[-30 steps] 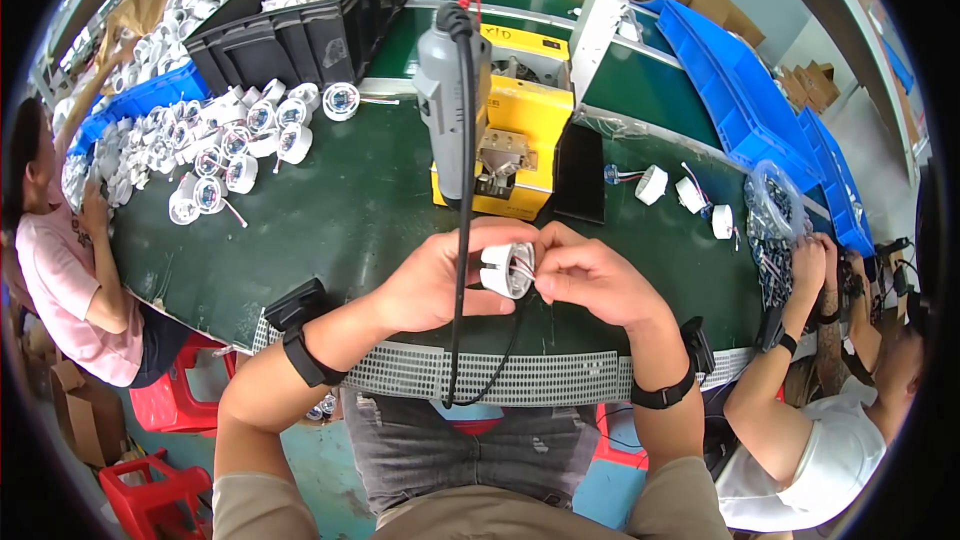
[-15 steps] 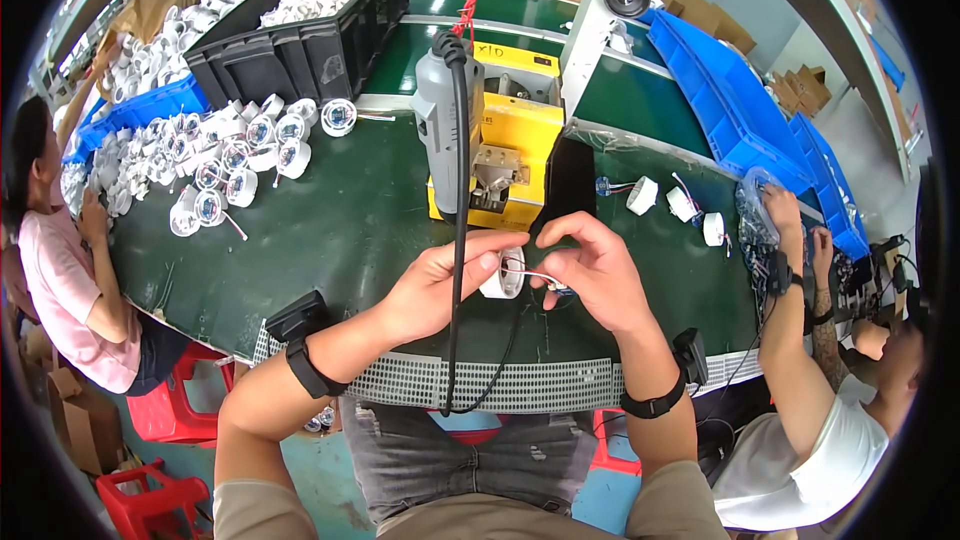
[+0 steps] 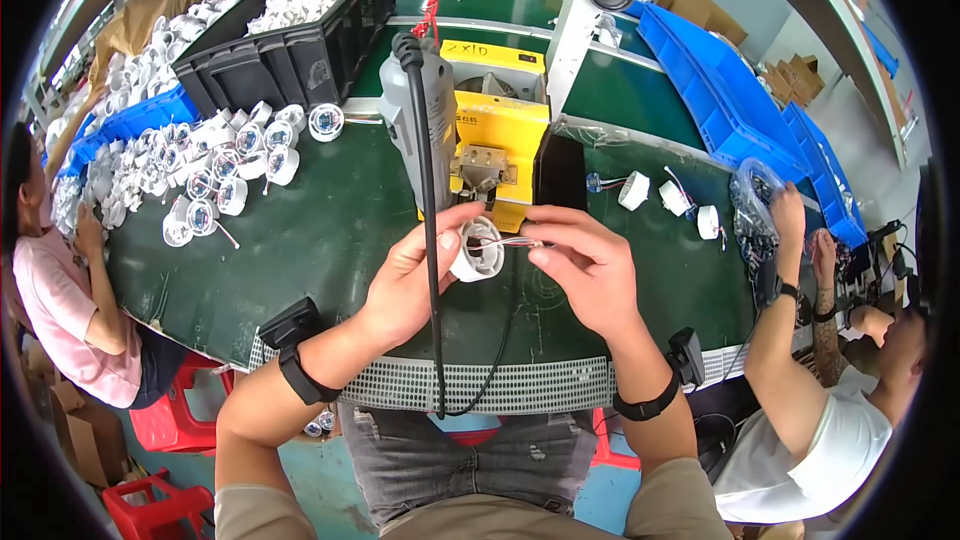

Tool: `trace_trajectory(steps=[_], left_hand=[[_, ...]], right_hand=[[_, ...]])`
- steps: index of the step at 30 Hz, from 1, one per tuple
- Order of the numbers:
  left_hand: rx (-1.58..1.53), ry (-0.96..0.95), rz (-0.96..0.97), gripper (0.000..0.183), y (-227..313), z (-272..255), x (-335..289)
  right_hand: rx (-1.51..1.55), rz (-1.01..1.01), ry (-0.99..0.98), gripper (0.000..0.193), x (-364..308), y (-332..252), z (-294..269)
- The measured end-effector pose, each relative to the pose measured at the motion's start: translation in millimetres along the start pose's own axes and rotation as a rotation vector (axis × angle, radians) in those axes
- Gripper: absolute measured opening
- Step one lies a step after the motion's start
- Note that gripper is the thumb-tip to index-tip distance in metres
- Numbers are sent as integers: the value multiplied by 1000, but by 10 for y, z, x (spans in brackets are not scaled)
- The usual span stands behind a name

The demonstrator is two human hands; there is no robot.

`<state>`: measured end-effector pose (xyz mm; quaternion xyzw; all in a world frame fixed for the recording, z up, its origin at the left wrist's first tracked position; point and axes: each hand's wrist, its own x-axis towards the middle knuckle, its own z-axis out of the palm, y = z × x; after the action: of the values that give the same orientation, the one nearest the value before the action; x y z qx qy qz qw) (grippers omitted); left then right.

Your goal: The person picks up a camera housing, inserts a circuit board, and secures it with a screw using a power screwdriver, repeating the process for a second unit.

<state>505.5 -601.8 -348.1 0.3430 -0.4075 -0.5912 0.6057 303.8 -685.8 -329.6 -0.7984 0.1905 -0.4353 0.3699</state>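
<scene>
My left hand (image 3: 408, 275) grips a round white plastic housing (image 3: 463, 265) by its side, the open face turned up toward me. Thin red and white wires (image 3: 512, 241) run out of it to the right. Between thumb and forefinger, my right hand (image 3: 592, 275) pinches the wires' far end; whatever hangs from that end is hidden by the fingers. Just beyond both hands stands a yellow machine (image 3: 505, 122) with a metal fixture (image 3: 484, 166) at its front. A grey handheld tool (image 3: 420, 105) hangs at its left, its black cable (image 3: 432, 270) crossing in front of my left hand.
Many wired white housings (image 3: 230, 195) lie at the left, before a black crate (image 3: 270, 75) of white parts. Several more housings (image 3: 632, 191) lie at the right, near blue bins (image 3: 715, 105). A person in pink (image 3: 75, 310) works at the left, another in white (image 3: 815, 440) at the right.
The housing has tipped so its open face shows more, and it sits a little further left. My right fingers have drawn together on the wires; the small blue board there has gone from sight.
</scene>
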Motion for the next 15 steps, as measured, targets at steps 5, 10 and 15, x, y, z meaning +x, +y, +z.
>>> trace_trajectory(steps=[5, 10, 15], left_hand=[[-18, -135, 162, 48, 25, 0, 0], [64, -254, 137, 53, -21, -16, 16], [0, -297, 101, 56, -64, 7, 8]], right_hand=[[265, 305, -103, 23, -28, -198, 48], [570, 390, 62, 18, -62, -210, 232], [322, 381, 91, 17, -89, -229, 299]])
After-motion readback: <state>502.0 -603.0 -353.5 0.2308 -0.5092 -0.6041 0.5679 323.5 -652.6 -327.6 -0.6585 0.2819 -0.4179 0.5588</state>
